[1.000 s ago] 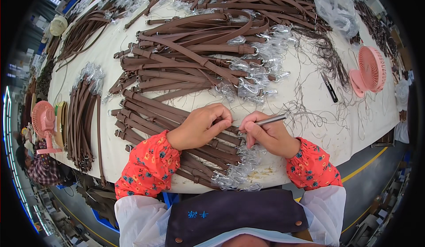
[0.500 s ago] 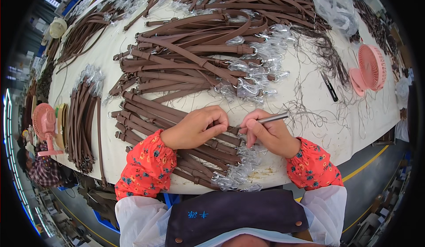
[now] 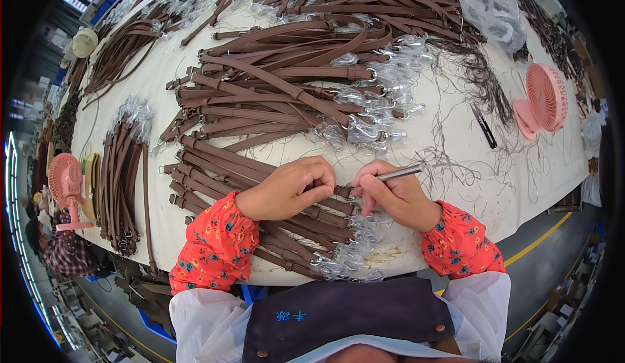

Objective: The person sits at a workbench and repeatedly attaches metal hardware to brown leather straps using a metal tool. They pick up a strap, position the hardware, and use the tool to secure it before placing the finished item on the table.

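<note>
- Head view: silver tool (image 3: 402, 172) over the worktop's (image 3: 456, 233) near half, long axis slanting, its free end toward the right edge and slightly farward.
- Right hand (image 3: 398, 199) grips it in closed fingers.
- Left hand (image 3: 286, 188) curls beside a brown strap (image 3: 342, 192); whether it pinches anything, I can't tell.
- Compared with a second ago, that hand sits slightly nearer the left edge, widening the gap.

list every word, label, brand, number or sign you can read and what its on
Dark apron: two blue characters, not copied out here.
Brown straps: no readable text.
Pink fan at right: no readable text.
Background papers: too small, blurred.
</note>
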The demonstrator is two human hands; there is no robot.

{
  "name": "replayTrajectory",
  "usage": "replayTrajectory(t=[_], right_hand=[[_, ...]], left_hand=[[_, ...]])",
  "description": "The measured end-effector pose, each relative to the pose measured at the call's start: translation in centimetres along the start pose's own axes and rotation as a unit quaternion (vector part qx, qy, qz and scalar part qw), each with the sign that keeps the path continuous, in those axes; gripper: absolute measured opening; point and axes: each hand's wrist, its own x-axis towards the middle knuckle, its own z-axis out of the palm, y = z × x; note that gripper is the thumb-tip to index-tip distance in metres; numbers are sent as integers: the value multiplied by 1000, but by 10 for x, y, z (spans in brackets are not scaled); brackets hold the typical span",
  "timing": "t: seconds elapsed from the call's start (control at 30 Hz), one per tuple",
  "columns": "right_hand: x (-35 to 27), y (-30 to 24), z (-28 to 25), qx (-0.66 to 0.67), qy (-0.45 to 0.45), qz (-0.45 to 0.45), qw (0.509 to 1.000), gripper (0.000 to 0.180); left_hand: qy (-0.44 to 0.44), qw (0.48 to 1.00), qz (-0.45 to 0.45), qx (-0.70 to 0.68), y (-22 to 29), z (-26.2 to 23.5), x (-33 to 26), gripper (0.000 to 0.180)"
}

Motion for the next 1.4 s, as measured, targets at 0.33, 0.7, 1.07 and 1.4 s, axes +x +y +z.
replayTrajectory(t=[0.33,0.7,1.07,1.4], right_hand=[[0,-1,0,32,9,-33,999,25],[0,-2,-1,79,67,-68,992,26],[4,-4,1,95,114,-105,983,27],[0,-4,-4,117,35,-39,992,27]], left_hand=[[-97,993,13,-61,-2,-11,-8,19],[121,944,85,295,10,14,1,18],[153,979,27,129,10,24,7,26],[131,991,-25,4,2,21,5,9]])
